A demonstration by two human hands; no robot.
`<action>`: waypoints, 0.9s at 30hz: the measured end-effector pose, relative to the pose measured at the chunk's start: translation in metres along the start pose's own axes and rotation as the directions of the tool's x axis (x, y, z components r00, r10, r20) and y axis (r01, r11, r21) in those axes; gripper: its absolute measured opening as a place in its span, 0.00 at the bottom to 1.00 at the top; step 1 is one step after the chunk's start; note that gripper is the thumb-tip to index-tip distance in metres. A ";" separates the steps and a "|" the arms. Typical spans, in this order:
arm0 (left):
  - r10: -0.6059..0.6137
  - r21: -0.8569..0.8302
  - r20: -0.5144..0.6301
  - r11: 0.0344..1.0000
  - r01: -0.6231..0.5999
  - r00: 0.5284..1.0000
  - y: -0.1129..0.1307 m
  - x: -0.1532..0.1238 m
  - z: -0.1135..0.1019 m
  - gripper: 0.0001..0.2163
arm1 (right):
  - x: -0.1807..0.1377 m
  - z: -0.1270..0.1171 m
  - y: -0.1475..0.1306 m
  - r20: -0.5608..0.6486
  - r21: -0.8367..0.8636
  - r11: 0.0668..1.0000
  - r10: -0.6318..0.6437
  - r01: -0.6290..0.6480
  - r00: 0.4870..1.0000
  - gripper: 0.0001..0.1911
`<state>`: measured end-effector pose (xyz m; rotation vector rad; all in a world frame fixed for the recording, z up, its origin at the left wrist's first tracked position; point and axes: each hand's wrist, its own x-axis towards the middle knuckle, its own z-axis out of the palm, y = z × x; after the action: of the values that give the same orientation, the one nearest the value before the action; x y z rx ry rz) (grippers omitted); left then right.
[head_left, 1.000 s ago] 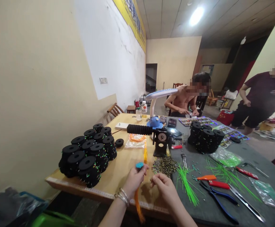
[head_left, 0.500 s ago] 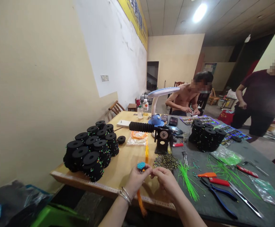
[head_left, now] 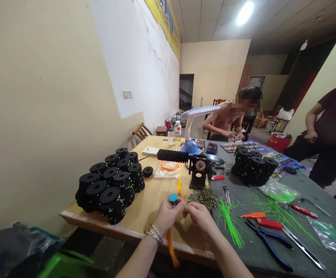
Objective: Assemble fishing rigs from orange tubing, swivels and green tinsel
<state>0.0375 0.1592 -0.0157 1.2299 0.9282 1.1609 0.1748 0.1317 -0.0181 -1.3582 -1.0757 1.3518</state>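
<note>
My left hand (head_left: 169,214) is closed around a small dark piece topped by a round turquoise cluster (head_left: 173,198); its exact kind I cannot make out. Orange strands (head_left: 171,247) hang below the left wrist over the table edge, and more orange strands (head_left: 179,186) run up the table beyond it. My right hand (head_left: 198,217) sits just to the right, a small gap from the left, with thumb and fingers pinched; whatever lies between them is too small to tell. Just beyond the right hand spreads a heap of small bronze and dark bead-like pieces (head_left: 206,197).
Black foam spools (head_left: 110,195) stand stacked at left, more (head_left: 256,170) at right. A black clamp device (head_left: 199,170) and a lamp (head_left: 189,144) stand ahead. Green strands (head_left: 230,226), blue-handled pliers (head_left: 267,241) and tweezers (head_left: 303,249) lie right. Two people are beyond the table.
My hands, which met at the fingertips, are now slightly apart, the right one drawn a little to the right. The standing person at right has shifted.
</note>
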 end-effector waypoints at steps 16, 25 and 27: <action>-0.004 -0.095 0.011 0.995 0.005 1.000 -0.002 -0.001 0.002 0.08 | -0.001 -0.001 -0.011 0.115 0.105 0.994 0.025 -0.037 0.993 0.10; -0.037 -0.159 -0.200 0.987 0.005 0.979 -0.008 0.016 0.007 0.09 | 0.006 -0.005 -0.010 0.072 0.045 0.999 0.023 -0.026 0.997 0.07; -0.064 -0.195 -0.237 0.981 0.017 0.970 -0.007 0.019 0.008 0.09 | 0.005 -0.006 -0.013 0.067 0.032 0.999 0.018 -0.020 0.998 0.08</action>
<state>0.0504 0.1767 -0.0200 0.9239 0.9911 1.3550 0.1815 0.1388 -0.0067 -1.3111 -1.0830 1.4314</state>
